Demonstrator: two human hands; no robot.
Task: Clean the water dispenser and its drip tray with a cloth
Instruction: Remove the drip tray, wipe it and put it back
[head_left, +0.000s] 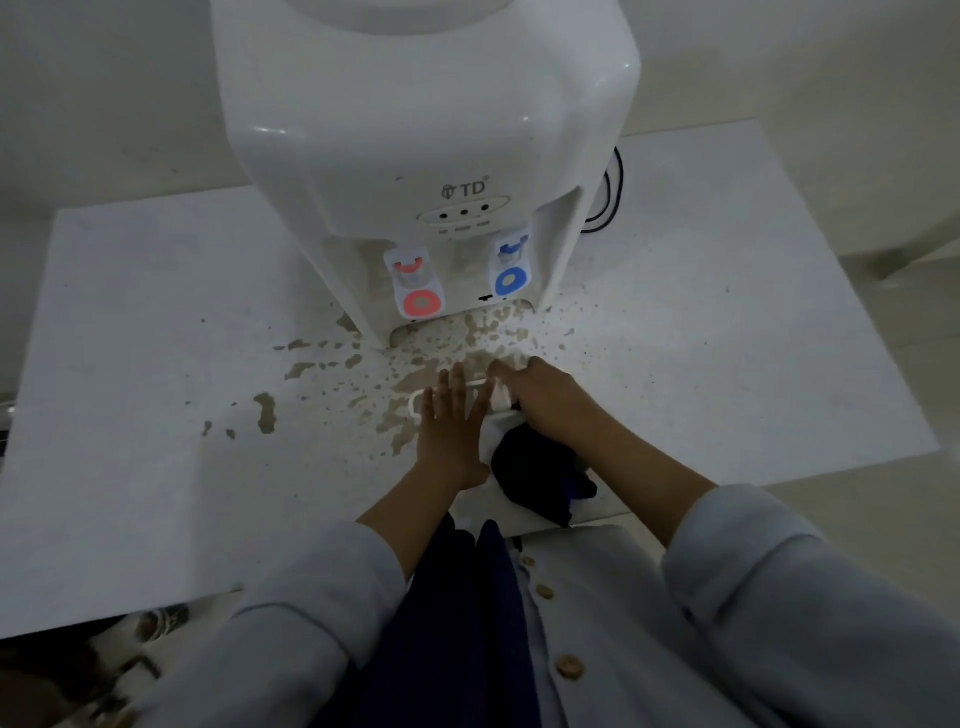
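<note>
Your sleeves and buttoned front fill the near edge, and past them both hands meet on the white table (156, 467) in front of the water dispenser (415, 130). Your left hand (452, 421) lies flat, fingers straight and spread, pressing down on the white drip tray (415, 402), which sits out of its slot on the tabletop among brown splashes (266, 410). Your right hand (545, 400) is curled round the cloth (535, 478), a dark bundle trailing back under the wrist with a pale part at the fingers, touching the tray's right end.

By the look of it you are on the tray step: 1 hand steadies, the other wipes. Next, keep the left palm firm so the light tray does not skid, and draw the cloth along its length. The dispenser's recess below the red tap (421, 304) and blue tap (511, 280) looks spotted and unwiped, as does the tabletop around it. A black cable (615, 192) loops behind, well clear.
</note>
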